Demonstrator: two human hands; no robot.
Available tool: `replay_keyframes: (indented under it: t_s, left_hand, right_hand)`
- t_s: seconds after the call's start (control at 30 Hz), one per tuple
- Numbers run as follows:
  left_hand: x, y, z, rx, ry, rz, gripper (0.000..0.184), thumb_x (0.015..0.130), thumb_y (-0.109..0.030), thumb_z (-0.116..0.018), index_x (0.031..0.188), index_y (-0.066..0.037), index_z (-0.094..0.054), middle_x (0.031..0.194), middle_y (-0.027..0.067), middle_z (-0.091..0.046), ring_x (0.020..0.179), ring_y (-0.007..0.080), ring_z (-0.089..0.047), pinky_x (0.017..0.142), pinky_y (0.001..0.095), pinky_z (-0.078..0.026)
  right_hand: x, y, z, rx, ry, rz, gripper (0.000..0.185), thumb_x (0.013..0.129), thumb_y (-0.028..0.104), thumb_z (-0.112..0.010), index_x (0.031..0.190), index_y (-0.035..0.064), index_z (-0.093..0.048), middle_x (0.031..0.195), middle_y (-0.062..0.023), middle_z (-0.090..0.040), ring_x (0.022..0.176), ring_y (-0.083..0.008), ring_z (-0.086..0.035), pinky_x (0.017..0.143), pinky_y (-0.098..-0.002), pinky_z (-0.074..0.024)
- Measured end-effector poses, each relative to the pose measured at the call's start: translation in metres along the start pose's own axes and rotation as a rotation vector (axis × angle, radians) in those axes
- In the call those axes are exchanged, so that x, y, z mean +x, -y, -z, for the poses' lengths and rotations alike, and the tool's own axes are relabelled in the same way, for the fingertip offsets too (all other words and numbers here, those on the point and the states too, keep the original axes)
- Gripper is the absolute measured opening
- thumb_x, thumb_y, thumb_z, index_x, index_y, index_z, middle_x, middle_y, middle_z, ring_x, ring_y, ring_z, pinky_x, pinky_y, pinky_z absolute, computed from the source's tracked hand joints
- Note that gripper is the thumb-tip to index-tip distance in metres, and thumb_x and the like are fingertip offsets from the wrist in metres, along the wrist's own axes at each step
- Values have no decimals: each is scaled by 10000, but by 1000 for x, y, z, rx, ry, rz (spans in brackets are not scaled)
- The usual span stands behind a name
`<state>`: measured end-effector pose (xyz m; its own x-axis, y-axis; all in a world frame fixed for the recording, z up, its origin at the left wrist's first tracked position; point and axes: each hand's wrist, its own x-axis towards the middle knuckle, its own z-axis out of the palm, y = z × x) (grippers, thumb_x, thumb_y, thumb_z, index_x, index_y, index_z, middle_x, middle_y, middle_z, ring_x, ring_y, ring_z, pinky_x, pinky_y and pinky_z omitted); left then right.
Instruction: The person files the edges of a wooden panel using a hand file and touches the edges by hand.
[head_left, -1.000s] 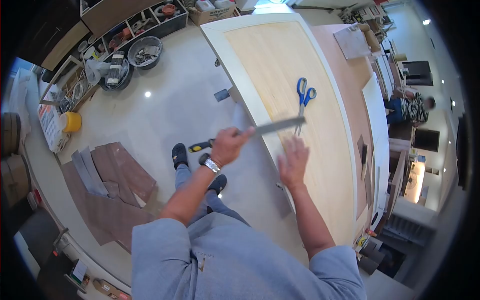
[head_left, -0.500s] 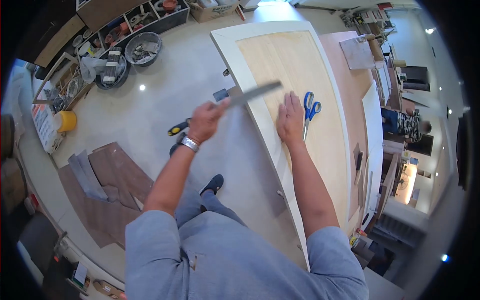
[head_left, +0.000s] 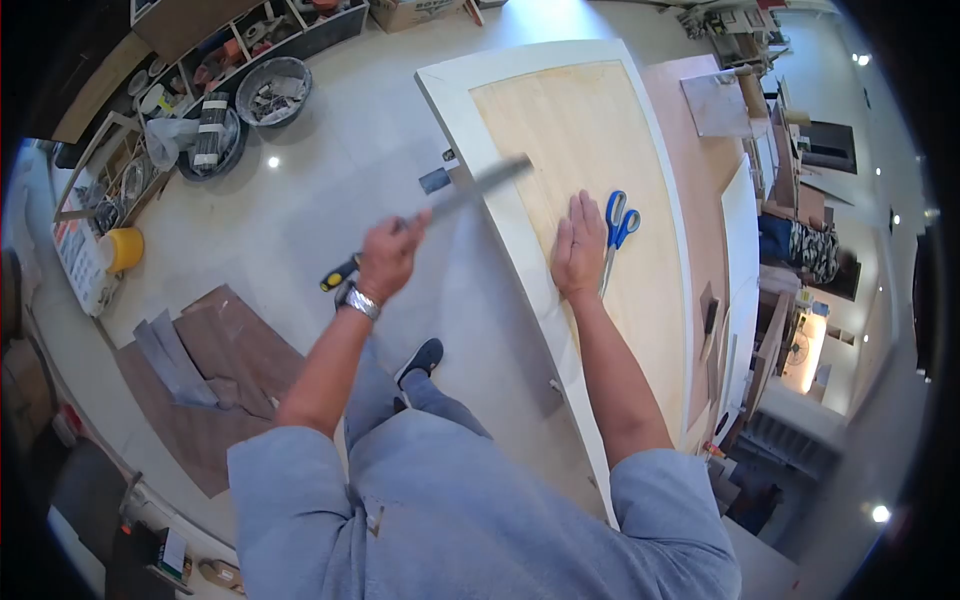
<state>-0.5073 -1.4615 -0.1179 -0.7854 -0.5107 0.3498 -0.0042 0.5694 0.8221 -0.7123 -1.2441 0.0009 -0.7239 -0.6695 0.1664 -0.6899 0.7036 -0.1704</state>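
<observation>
My left hand (head_left: 388,258), with a metal watch at the wrist, is closed around a file with a black-and-yellow handle (head_left: 340,273). The file's long grey blade (head_left: 482,185), blurred by motion, slants up across the white edge of a large panel (head_left: 500,190). Whether the blade touches that edge I cannot tell. Flat on the panel's light wood middle lies my right hand (head_left: 579,248), fingers stretched out, holding nothing. Close beside it is a pair of blue-handled scissors (head_left: 620,225), its blades partly hidden by the hand.
Brown sheets (head_left: 225,370) lie on the floor at left. Farther back are a black tub (head_left: 275,92) of scraps and a yellow container (head_left: 122,248). Beyond the panel is a tool with a dark handle (head_left: 710,318). Another person (head_left: 812,250) is in the background at right.
My left hand has drawn the file back to the left, so its blade tip reaches less far over the panel. My right hand stays flat beside the scissors.
</observation>
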Motion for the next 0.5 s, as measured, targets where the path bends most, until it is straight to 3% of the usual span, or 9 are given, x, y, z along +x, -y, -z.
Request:
replay_keyframes:
  t_s: [0.07,0.13,0.2,0.33,0.4,0.47,0.5]
  left_hand:
    - [29,-3,21,20,-59,46,475,886,-96,-638,1331,-260,-660,695,71,-519,615,287,-521,538,423,-418]
    - [15,-27,-31,54,39,-81,497,898,-103,-620,1350,-309,-644,720,61,-521,634,275,-526,560,417,-415]
    - [4,-70,-40,-27,122,-108,507,907,-117,-650,1368,-328,-627,785,69,-555,684,276,-541,602,430,-430]
    - [8,-32,-11,63,145,-69,508,903,-102,-652,1362,-318,-633,795,84,-561,704,270,-560,609,427,-435]
    - [32,22,13,-25,91,5,526,893,-83,-666,1388,-254,-614,764,107,-555,677,278,-559,601,423,-445]
    - [73,34,38,31,-107,58,511,885,-106,-669,1362,-286,-637,673,102,-521,596,304,-539,530,426,-438]
    - [82,38,34,-34,-108,53,507,885,-115,-674,1358,-293,-640,690,102,-527,612,300,-545,548,421,-442]
  right_hand:
    - [-4,-2,0,12,-2,-4,454,1037,218,-438,1405,-35,-521,1527,-203,-448,1420,-382,-388,1182,-464,-275]
    - [-2,-8,-5,45,-11,0,460,1021,210,-472,1410,-33,-507,1524,-204,-447,1409,-390,-396,1166,-493,-279]
    - [-3,-16,-9,-71,6,44,455,1023,205,-467,1409,-32,-510,1524,-204,-447,1413,-387,-391,1168,-492,-273]
    - [-3,-4,-1,3,29,-16,462,1036,212,-437,1426,-26,-501,1543,-193,-432,1445,-374,-356,1189,-485,-247]
    - [-3,0,0,25,32,-50,471,1039,221,-429,1437,-23,-494,1548,-189,-428,1453,-372,-347,1196,-481,-237]
    - [-1,2,0,7,42,-61,479,1041,229,-424,1446,-20,-487,1551,-186,-427,1457,-370,-342,1202,-477,-228]
    - [-1,2,0,9,40,-57,481,1041,230,-423,1446,-21,-486,1551,-188,-427,1457,-369,-343,1203,-478,-226]
